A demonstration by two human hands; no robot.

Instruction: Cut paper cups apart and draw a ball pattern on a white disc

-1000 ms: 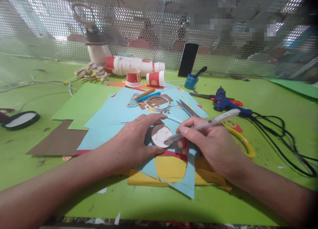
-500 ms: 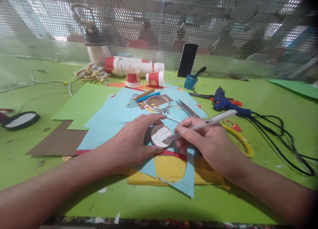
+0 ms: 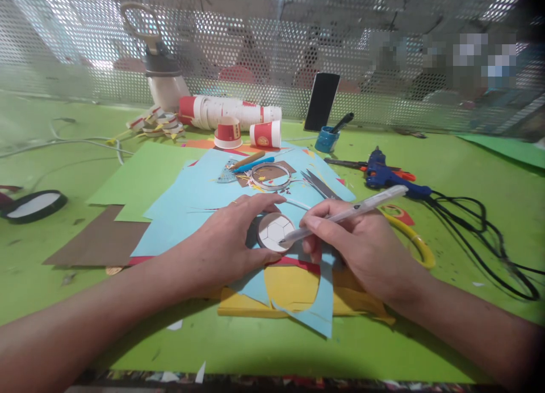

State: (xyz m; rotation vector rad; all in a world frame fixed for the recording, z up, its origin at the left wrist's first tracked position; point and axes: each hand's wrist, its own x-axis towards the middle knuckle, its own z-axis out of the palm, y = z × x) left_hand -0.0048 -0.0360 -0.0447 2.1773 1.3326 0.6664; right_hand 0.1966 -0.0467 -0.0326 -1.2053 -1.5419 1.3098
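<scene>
My left hand (image 3: 232, 237) curves around a small white disc (image 3: 272, 229), thumb at its near edge and fingers at its far edge. Dark lines on the disc form a soccer-ball pattern of polygons. My right hand (image 3: 353, 239) grips a pale, translucent pen (image 3: 361, 205), whose tip meets the lower right part of the disc. Beneath lie blue paper sheets (image 3: 183, 211) and a yellow piece (image 3: 292, 285). Just beyond the hands are scissors (image 3: 319, 184), a metal ring (image 3: 270, 177), a blue pen (image 3: 254, 164) and a protractor (image 3: 226, 171).
Paper cups (image 3: 266, 134) and a water bottle (image 3: 164, 78) stand at the back, near a propped phone (image 3: 322, 101) and a blue jar (image 3: 326, 139). On the right lie a glue gun (image 3: 383, 174) with its black cord and a yellow ring (image 3: 415, 242). A perforated metal screen (image 3: 255, 41) closes the far side.
Both hands, the disc and the pen stay almost in place. The pen's upper end is slightly higher, and the view has shifted a little.
</scene>
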